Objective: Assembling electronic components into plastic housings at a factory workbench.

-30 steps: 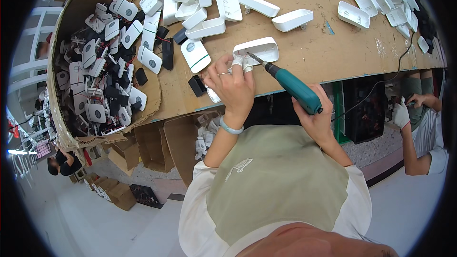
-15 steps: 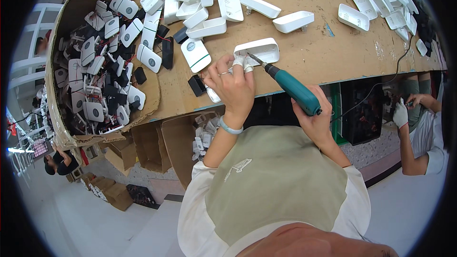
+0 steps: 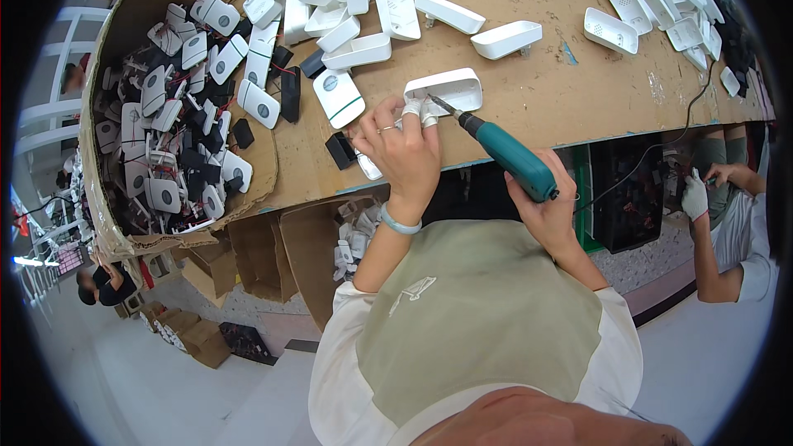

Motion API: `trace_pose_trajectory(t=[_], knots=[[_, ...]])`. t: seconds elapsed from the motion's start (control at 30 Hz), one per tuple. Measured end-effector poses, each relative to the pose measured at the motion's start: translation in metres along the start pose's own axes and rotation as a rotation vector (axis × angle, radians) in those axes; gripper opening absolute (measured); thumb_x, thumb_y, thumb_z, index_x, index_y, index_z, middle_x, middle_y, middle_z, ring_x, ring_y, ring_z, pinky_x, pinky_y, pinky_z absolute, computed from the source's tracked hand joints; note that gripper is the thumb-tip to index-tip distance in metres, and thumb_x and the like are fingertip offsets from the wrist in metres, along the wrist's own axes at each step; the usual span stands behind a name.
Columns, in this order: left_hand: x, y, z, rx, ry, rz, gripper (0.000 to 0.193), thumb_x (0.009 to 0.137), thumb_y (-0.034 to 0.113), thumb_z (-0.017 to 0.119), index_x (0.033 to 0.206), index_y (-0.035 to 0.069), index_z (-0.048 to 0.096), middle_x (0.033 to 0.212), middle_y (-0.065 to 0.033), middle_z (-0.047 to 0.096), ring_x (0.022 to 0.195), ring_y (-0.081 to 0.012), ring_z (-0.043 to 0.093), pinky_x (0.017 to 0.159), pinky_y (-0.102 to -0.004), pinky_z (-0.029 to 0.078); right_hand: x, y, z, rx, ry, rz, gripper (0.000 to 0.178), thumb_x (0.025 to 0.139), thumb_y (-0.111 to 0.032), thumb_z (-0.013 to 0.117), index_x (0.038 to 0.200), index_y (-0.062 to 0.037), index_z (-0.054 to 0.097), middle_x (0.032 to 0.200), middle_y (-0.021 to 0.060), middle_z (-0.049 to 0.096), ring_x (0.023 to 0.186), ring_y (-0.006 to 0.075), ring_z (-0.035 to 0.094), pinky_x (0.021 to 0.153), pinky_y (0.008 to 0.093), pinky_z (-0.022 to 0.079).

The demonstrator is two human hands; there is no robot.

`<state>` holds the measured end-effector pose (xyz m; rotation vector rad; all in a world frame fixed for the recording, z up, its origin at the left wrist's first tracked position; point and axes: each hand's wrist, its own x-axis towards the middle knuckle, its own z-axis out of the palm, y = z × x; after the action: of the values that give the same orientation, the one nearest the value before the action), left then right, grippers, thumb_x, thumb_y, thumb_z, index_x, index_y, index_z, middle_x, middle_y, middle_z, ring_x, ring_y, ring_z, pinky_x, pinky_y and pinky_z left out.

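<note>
My right hand (image 3: pixel 545 198) is wrapped round a green electric screwdriver (image 3: pixel 514 158), its bit slanting up and left. The bit's tip reaches into a white plastic housing (image 3: pixel 462 92), a shallow tray-like shell lying open side up on the table. My left hand (image 3: pixel 405 144), with white wraps on some fingertips, is closed at the housing's left end, beside the bit's tip. What those fingers pinch is hidden by the hand. Just left of it lie a small black block (image 3: pixel 339 150) and a white cover (image 3: pixel 339 99) with a grey disc and a green band.
A cardboard box (image 3: pixel 263 167) at the left holds many white covers with black parts and red wires. White housings (image 3: pixel 357 51) pile up at the back, others (image 3: pixel 611 30) at the back right. A black cord (image 3: pixel 690 111) crosses the table edge. A co-worker's gloved hand (image 3: pixel 695 196) shows at right.
Almost nothing differs. The whole view has shifted very slightly; both hands, the screwdriver and the housing keep their places relative to each other.
</note>
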<state>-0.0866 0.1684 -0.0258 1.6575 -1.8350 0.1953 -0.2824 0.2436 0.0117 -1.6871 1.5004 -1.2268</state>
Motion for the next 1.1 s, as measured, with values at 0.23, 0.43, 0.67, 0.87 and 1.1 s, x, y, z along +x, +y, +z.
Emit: trace_pose_trajectory(t=[0.23,0.43,0.67,0.87,1.1], knots=[[0.001,0.001,0.0,0.018,0.017,-0.003,0.017,0.075,0.015,0.077,0.087,0.004,0.072,0.111,-0.0089,0.062,0.106,-0.0309,0.051,0.09,-0.0463,0.032,-0.011,-0.006,-0.014,0.12,0.068,0.157,0.022,0.08,0.006,0.074,0.1,0.0034,0.066,0.097,0.0128,0.066,0.084,0.0236,0.064,0.077,0.0308,0.051],[0.002,0.005,-0.006,0.049,0.011,-0.011,0.017,0.076,0.015,0.076,0.088,0.004,0.073,0.111,-0.0086,0.062,0.106,-0.0308,0.051,0.089,-0.0459,0.033,-0.018,-0.009,-0.022,0.139,0.101,0.216,0.023,0.082,0.004,0.076,0.102,0.0042,0.066,0.099,0.0089,0.065,0.086,0.016,0.062,0.078,0.0276,0.049],[0.003,0.007,-0.008,0.073,0.093,-0.049,0.016,0.077,0.014,0.075,0.086,0.001,0.072,0.11,-0.0106,0.061,0.105,-0.0326,0.05,0.088,-0.0467,0.033,-0.023,-0.011,-0.028,0.185,0.103,0.274,0.021,0.083,0.002,0.077,0.101,0.0034,0.067,0.097,0.0061,0.063,0.085,0.0128,0.06,0.076,0.0255,0.048],[0.012,0.02,-0.01,0.197,-0.003,-0.077,0.016,0.079,0.014,0.075,0.084,0.0,0.073,0.105,-0.012,0.058,0.102,-0.0316,0.048,0.088,-0.0474,0.037,-0.02,-0.01,-0.032,0.197,0.089,0.249,0.019,0.082,0.003,0.076,0.099,0.0033,0.067,0.097,0.0061,0.063,0.085,0.0129,0.059,0.076,0.026,0.048],[0.016,0.022,-0.004,0.222,-0.011,-0.092,0.017,0.078,0.014,0.074,0.082,-0.002,0.072,0.101,-0.013,0.056,0.097,-0.0331,0.05,0.085,-0.0464,0.041,-0.018,-0.012,-0.036,0.19,0.093,0.201,0.021,0.081,0.004,0.077,0.1,0.0035,0.067,0.1,0.0085,0.065,0.087,0.015,0.061,0.077,0.0271,0.049]])
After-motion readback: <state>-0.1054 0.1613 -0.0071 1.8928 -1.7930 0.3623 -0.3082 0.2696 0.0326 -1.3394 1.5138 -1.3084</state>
